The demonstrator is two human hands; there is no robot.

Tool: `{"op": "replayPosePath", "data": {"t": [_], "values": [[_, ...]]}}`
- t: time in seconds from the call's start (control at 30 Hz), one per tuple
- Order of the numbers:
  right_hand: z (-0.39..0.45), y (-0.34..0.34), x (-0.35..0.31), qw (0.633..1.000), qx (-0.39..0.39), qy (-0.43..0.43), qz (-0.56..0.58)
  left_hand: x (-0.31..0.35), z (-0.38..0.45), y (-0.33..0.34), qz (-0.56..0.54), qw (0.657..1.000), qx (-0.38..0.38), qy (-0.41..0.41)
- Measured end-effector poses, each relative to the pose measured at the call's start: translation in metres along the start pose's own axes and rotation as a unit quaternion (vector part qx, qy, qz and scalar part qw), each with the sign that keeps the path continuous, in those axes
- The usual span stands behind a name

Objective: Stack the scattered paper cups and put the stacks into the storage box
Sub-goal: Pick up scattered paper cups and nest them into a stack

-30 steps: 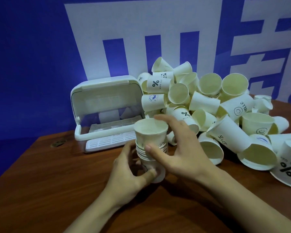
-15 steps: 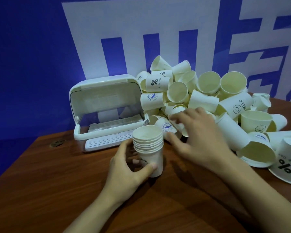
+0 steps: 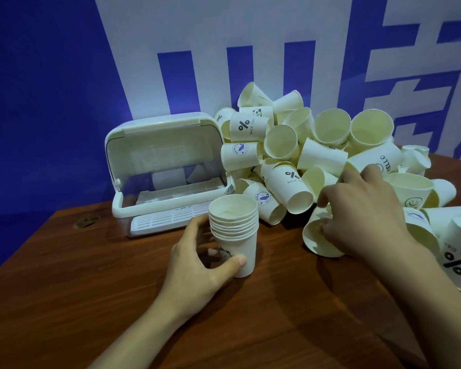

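Upright, cup stack (image 3: pixel 234 230) in left hand's (image 3: pixel 197 265) grip; right hand (image 3: pixel 365 209) grasping a pile cup (image 3: pixel 320 239).

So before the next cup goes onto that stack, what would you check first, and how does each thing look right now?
1. Stack steady: ok. The left hand holds the cup stack upright on the table.
2. Stack top free to take another cup: ok, its mouth is open and uncovered.
3. Next cup secured: cannot tell. The right hand is on a tipped cup at the pile's edge, but its fingers' grip is partly hidden.
4. Pile stable: cannot tell. The loose cup pile is heaped high and leaning cups might roll.
5. Storage box ready: ok. The storage box has its lid raised.
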State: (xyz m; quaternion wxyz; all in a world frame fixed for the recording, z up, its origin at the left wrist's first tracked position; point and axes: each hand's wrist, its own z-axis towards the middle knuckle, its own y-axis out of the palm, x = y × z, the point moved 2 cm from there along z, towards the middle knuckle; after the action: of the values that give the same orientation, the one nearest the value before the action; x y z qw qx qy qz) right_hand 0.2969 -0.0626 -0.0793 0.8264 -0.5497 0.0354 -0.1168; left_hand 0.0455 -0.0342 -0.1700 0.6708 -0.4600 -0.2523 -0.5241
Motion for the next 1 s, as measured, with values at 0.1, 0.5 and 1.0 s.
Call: {"op": "replayPosePath", "data": {"t": [0.1, 0.5, 1.0], "values": [[0.002, -0.001, 0.001, 0.997, 0.049, 0.013, 0.065, -0.001, 0.001, -0.001, 0.008, 1.000, -0.002, 0.002], [-0.001, -0.006, -0.009, 0.950, -0.001, 0.038, 0.310, 0.002, 0.001, -0.002, 0.007, 1.000, -0.006, 0.013], [0.002, 0.010, -0.015, 0.964, 0.014, -0.128, 0.235, 0.001, 0.000, 0.000, -0.005, 1.000, 0.000, 0.007]]}}
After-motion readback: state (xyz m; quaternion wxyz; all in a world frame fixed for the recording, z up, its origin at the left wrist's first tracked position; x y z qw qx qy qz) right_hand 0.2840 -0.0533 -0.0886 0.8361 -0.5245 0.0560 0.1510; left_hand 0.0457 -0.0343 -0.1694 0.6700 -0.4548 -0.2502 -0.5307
